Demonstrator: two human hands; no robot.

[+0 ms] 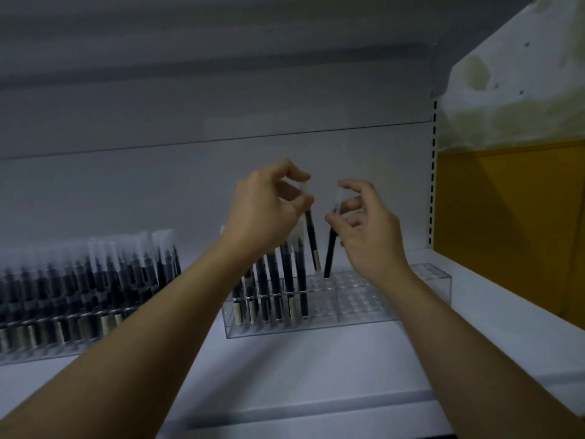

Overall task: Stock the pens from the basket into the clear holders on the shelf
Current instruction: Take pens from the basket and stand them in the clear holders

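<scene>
left hand (269, 205) pinches a pen (311, 239) | right hand (368, 229) pinches second pen (330, 251) | clear holder (348, 308) below both

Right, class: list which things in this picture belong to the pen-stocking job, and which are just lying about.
Job: left hand, pinching a pale-banded pen; right hand, pinching a black pen; part-filled holder; full holder; shelf.
Lying about: yellow panel; stained wall.
</scene>
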